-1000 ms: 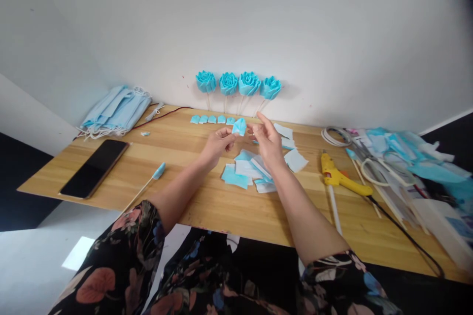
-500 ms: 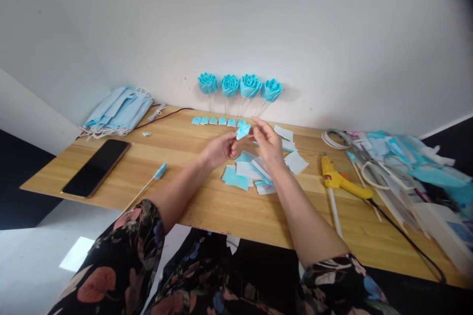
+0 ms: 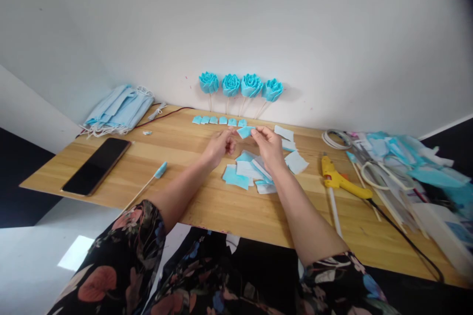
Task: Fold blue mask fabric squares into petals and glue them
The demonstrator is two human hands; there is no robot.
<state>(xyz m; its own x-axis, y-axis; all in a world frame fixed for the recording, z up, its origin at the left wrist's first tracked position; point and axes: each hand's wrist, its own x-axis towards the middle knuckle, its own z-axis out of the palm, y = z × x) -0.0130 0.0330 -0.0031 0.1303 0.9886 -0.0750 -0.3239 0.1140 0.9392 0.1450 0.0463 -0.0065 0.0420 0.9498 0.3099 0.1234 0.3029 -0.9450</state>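
Note:
A small folded piece of blue mask fabric (image 3: 245, 131) is held above the table, pinched at its right edge by the thumb and fingers of my right hand (image 3: 269, 148). My left hand (image 3: 219, 148) is at the left corner of the piece, its fingers curled and drawn together. That corner shows just past my left fingertips, with no grip on it visible. Behind the hands lies a row of small folded blue petals (image 3: 222, 120). Below them is a loose pile of cut blue and white fabric pieces (image 3: 236, 177), partly covered by my right hand.
Several blue fabric roses (image 3: 231, 85) on sticks lean on the wall. At left are a stack of masks (image 3: 116, 108), a phone (image 3: 96, 166) and a blue-tipped stick (image 3: 160, 171). A yellow glue gun (image 3: 342, 182), scissors (image 3: 384, 175) and a scrap heap (image 3: 410, 152) lie right.
The blue fabric piece has turned and now shows a flatter face, still in my right hand. My left fingers have shifted slightly left, off its corner.

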